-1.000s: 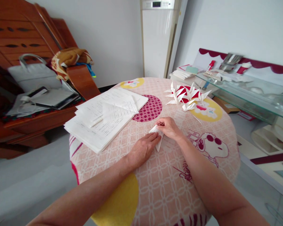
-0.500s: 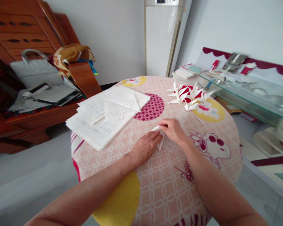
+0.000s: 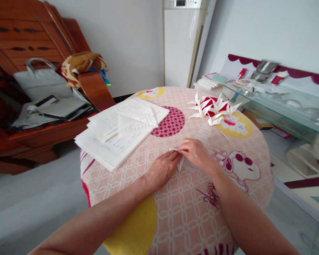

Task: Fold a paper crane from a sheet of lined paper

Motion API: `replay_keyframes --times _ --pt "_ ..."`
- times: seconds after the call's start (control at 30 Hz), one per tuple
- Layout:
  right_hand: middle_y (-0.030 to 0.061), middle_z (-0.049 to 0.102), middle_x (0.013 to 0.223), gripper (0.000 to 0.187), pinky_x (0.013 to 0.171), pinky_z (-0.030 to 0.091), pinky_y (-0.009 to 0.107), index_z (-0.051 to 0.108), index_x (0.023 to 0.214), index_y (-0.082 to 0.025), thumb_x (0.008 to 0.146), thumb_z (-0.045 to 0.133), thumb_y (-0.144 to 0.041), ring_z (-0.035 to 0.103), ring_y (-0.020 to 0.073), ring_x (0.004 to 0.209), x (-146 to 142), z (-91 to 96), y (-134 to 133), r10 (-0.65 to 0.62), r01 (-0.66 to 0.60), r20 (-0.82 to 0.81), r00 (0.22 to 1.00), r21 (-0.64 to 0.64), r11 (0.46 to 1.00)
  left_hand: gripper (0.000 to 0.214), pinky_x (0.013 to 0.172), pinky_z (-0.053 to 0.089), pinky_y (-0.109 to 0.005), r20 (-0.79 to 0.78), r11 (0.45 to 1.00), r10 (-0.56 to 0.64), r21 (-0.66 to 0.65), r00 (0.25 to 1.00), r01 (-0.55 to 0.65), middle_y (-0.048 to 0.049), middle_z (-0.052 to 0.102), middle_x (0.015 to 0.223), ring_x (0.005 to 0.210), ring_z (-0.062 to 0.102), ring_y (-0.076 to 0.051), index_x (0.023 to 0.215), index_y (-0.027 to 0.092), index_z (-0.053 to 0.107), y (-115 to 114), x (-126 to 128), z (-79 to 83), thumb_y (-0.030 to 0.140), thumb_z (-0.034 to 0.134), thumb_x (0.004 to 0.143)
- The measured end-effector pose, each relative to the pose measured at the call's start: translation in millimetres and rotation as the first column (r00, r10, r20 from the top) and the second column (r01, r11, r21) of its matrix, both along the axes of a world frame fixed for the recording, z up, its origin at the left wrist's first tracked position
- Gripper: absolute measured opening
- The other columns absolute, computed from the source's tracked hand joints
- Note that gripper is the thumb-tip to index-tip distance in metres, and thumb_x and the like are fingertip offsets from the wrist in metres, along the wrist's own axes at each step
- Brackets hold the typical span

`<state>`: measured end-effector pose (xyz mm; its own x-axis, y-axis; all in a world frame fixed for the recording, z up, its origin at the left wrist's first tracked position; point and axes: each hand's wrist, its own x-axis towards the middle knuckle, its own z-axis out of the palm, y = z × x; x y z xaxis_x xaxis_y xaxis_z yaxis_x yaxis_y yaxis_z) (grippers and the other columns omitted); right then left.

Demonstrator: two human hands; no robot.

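Observation:
A small white piece of folded paper [image 3: 180,165] lies on the round table in front of me, mostly covered by my fingers. My left hand [image 3: 161,170] holds it down with the fingers stretched together over it. At its far edge, my right hand [image 3: 196,153] pinches a raised part of the paper between thumb and fingers. The lower tip pokes out below the left fingertips. Several white folded paper cranes [image 3: 202,109] stand grouped beyond my right hand. Further left rests a stack of printed sheets [image 3: 114,152], with a loosely folded sheet [image 3: 138,122] on top.
A patterned pink tablecloth [image 3: 175,216] covers the table. To the right is a glass shelf [image 3: 287,109] with cups and small items. A wooden bench [image 3: 95,88] on the left carries a grey bag [image 3: 42,83] and a brown cloth. A tall white cabinet-like unit [image 3: 179,49] stands behind.
The far part of the folded paper has been bent toward me and looks narrower. My right hand has shifted slightly nearer; my left hand stays on the paper.

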<state>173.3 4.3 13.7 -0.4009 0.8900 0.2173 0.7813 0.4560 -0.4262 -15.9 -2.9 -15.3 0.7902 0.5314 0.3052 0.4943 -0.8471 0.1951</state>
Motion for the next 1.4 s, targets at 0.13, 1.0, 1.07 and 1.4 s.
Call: replay_keyframes --times 0.13,1.0,1.07,1.4 --pt "0.0045 0.063 0.076 0.028 0.07 0.037 0.027 0.071 0.066 -0.018 0.091 0.06 -0.011 0.057 0.0159 0.077 -1 -2.3 -1 0.031 -0.032 0.102 0.994 0.009 0.999 0.029 0.099 0.055 -0.036 0.065 1.0 0.008 -0.004 0.998 -0.008 -0.0093 0.07 0.117 0.112 0.066 -0.021 0.117 0.015 0.064 2 -3 -3.5 0.01 0.045 0.095" --pt "0.0063 0.068 0.077 0.006 0.069 0.039 0.028 0.07 0.073 -0.013 0.078 0.07 -0.009 0.058 0.0172 0.074 -6 -5.9 5 -0.257 0.254 -0.026 0.966 -0.088 0.963 0.009 0.078 0.047 -0.029 0.138 0.931 0.31 -0.244 0.941 -0.271 -0.0052 0.067 0.09 0.086 0.062 -0.019 0.095 0.018 0.067 31 9 3.7 0.023 0.06 0.091" --pt "0.0073 0.069 0.079 0.007 0.069 0.039 0.028 0.072 0.075 -0.013 0.08 0.069 -0.01 0.058 0.0173 0.074 -5 -4.9 5 -0.23 0.227 -0.018 0.973 -0.094 0.969 0.015 0.084 0.047 -0.032 0.132 0.936 0.302 -0.23 0.944 -0.267 -0.0076 0.068 0.098 0.095 0.062 -0.022 0.098 0.018 0.069 38 12 1.1 0.03 0.066 0.09" --pt "0.0071 0.069 0.082 0.003 0.068 0.04 0.027 0.072 0.076 -0.013 0.078 0.072 -0.014 0.059 0.0177 0.075 1 -3.8 5 -0.186 0.171 -0.101 0.977 -0.135 0.976 0.017 0.065 0.038 -0.027 -0.04 0.821 0.334 -0.478 0.942 -0.312 -0.0029 0.069 0.077 0.07 0.061 -0.018 0.086 0.017 0.073 50 18 20.1 0.033 0.073 0.082"
